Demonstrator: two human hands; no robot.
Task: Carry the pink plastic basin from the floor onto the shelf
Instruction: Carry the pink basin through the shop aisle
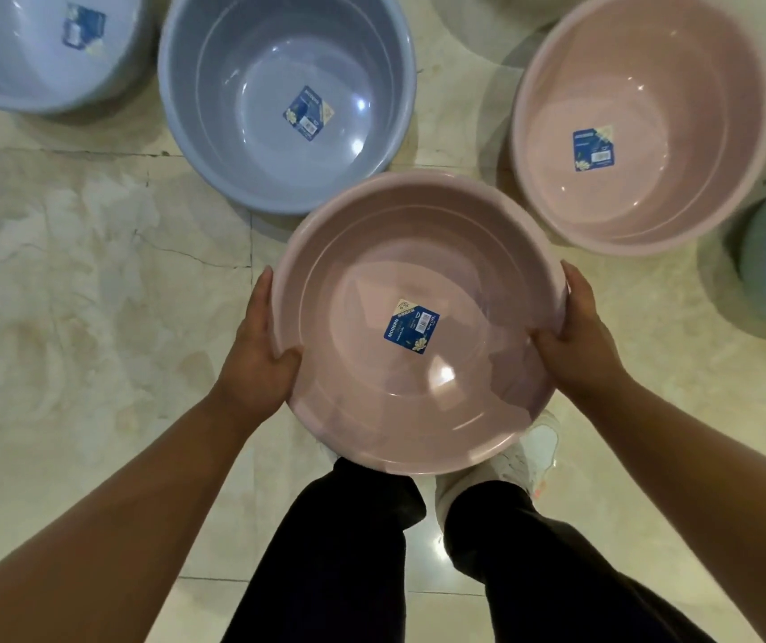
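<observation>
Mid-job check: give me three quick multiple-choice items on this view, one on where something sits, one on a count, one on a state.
1. Where is the second pink basin?
A. far right, on the floor
B. inside the held one
C. on a shelf

2. Pink basins in view?
A. one
B. two
C. four

3. The held pink basin is:
A. upside down
B. empty, gripped at its rim
C. full of water

Answers: 1 A, it sits apart on the tiles. 2 B, one held, one on the floor. 3 B, the left hand and right hand clasp opposite rims; only a label lies inside.
</observation>
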